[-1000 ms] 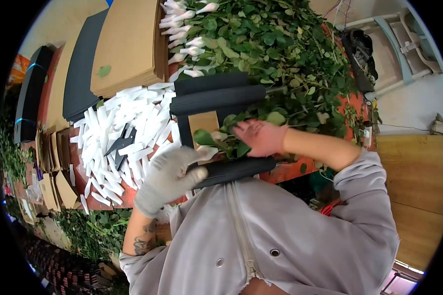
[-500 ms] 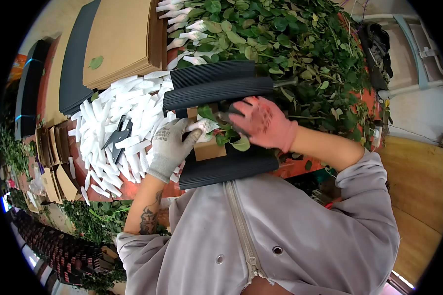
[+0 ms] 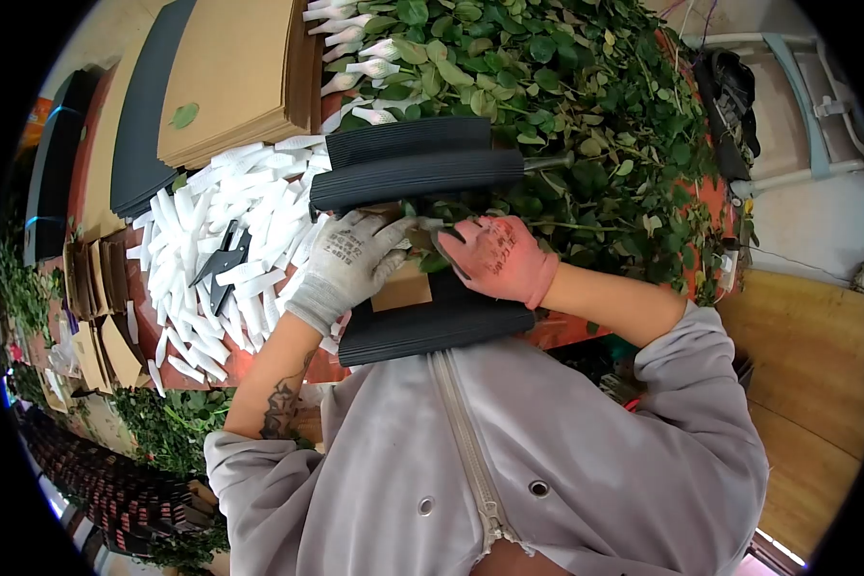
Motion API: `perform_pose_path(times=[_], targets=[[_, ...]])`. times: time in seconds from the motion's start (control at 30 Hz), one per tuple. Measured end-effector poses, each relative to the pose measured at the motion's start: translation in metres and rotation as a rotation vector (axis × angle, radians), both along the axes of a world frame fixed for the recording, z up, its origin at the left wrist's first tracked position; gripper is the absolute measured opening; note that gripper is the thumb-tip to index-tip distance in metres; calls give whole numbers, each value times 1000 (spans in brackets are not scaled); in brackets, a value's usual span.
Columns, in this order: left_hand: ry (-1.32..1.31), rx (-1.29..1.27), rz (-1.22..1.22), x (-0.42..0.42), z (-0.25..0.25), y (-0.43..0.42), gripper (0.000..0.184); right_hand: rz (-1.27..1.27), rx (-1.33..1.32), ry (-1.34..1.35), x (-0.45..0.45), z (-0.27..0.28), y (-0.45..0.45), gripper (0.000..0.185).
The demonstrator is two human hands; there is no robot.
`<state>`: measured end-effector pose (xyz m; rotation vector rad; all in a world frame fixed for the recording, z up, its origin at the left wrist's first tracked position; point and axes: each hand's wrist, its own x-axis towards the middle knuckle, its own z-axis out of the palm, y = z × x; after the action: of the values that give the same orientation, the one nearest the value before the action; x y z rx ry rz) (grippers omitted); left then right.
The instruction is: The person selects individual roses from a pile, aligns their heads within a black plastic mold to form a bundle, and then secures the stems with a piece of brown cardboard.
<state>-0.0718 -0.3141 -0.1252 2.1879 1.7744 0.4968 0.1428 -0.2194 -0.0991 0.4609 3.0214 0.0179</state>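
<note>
My left hand (image 3: 350, 264), in a whitish glove, bends over the cardboard strip (image 3: 403, 293) with its fingers closed around the netted rose head, now mostly hidden beneath it. Close to its right, my right hand (image 3: 501, 259) wears a pink glove with a dark palm. Its fingers are curled, and what they hold is hidden. Leafy stems (image 3: 557, 225) run out beyond the right hand. Both hands work between a black ribbed cardboard flap (image 3: 422, 178) on the far side and another ribbed black piece (image 3: 432, 331) against my jacket.
White net sleeves (image 3: 187, 278) lie heaped at left, with a black tool (image 3: 224, 266) on top. Behind them stand stacked brown cardboard sheets (image 3: 226, 77). Leafy rose stems (image 3: 566, 86) with netted heads (image 3: 372, 68) cover the far right. A metal frame (image 3: 797, 86) is beyond.
My left hand has shifted forward and right over the netted rose head, covering it. My right hand has moved slightly down, its fingers curling, and the leaves between the hands are mostly covered.
</note>
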Motion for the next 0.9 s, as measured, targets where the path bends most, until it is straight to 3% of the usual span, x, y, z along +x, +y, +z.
perform_pose_path(times=[0.07, 0.1, 0.17, 0.2, 0.27, 0.33, 0.37, 0.4, 0.5, 0.67, 0.7, 0.73, 0.87, 0.9], targets=[[-35, 115, -11, 1, 1, 3, 34, 133, 106, 361, 9, -11, 4, 35], [-37, 115, -10, 2, 3, 6, 34, 134, 106, 359, 10, -11, 3, 35], [-192, -191, 63, 2, 8, 13, 29, 103, 67, 250, 6, -10, 1, 38], [-187, -192, 58, 1, 6, 14, 29, 83, 49, 200, 3, -9, -2, 40], [-439, -251, 100, 0, 0, 16, 27, 35, 14, 95, -3, -5, -5, 44], [-462, -321, 105, 1, 4, 17, 26, -6, 61, 97, -15, 6, -6, 40], [-484, -386, 126, 2, 6, 17, 25, -22, -19, -39, -21, 7, -2, 38], [-482, -383, 121, 3, 7, 17, 25, -37, -102, -174, -24, 8, 1, 37], [-266, -105, 93, 8, 4, 12, 22, -18, -115, -10, -12, 5, 1, 28], [-161, -83, 84, 8, 1, 6, 26, -46, -202, 157, 14, -2, 12, 32], [-173, -84, 92, 8, 0, 6, 28, -142, -216, -27, 12, 22, 10, 36], [-176, -84, 92, 9, -2, 4, 28, -142, -216, -30, 19, 21, 12, 36], [-208, 13, 104, 9, -8, -2, 32, -183, -72, 492, 66, 38, 32, 38], [-212, 12, 116, 8, -7, -2, 32, -422, -430, 514, 72, 57, 42, 39]])
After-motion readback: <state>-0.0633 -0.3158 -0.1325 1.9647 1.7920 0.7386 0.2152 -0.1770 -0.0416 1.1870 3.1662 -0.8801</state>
